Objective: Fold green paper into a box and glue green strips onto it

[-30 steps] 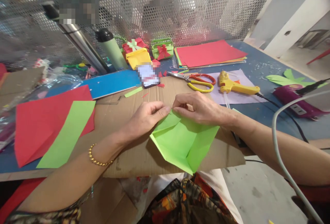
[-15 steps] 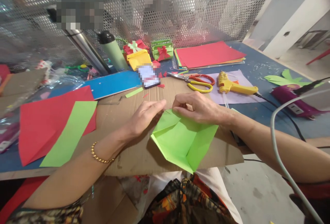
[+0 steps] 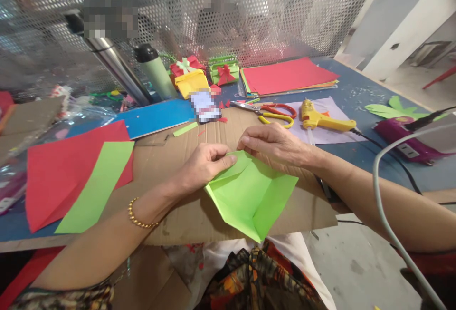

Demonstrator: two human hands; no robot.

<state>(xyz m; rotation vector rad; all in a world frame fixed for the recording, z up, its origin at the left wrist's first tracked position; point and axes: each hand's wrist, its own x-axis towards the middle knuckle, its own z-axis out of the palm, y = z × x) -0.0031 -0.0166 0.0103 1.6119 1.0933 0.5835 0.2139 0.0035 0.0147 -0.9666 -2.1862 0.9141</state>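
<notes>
A folded piece of green paper (image 3: 249, 191), shaped like an open box or pouch, is held over the cardboard sheet (image 3: 171, 219). My left hand (image 3: 204, 167) pinches its upper left edge, thumb on the inner face and fingers behind. At the top edge, my right hand (image 3: 267, 143) has its fingers curled together against the paper; its fingertips are partly hidden, and whether they grip the paper I cannot tell for certain. Beyond the right hand lie scissors (image 3: 274, 112) with red and yellow handles and a yellow glue gun (image 3: 326, 122) on lilac paper.
Red paper (image 3: 71, 167) and a green paper strip (image 3: 101, 181) lie at the left. Further back are a phone (image 3: 205, 106), a green bottle (image 3: 156, 72), small paper bags (image 3: 192, 83) and stacked coloured sheets (image 3: 292, 74). A purple power strip (image 3: 402, 139) and cables are at the right.
My left hand has closed from stretched fingers into a pinch on the paper's left edge. The green paper has shifted slightly left. The right hand has lifted a little off its inner face.
</notes>
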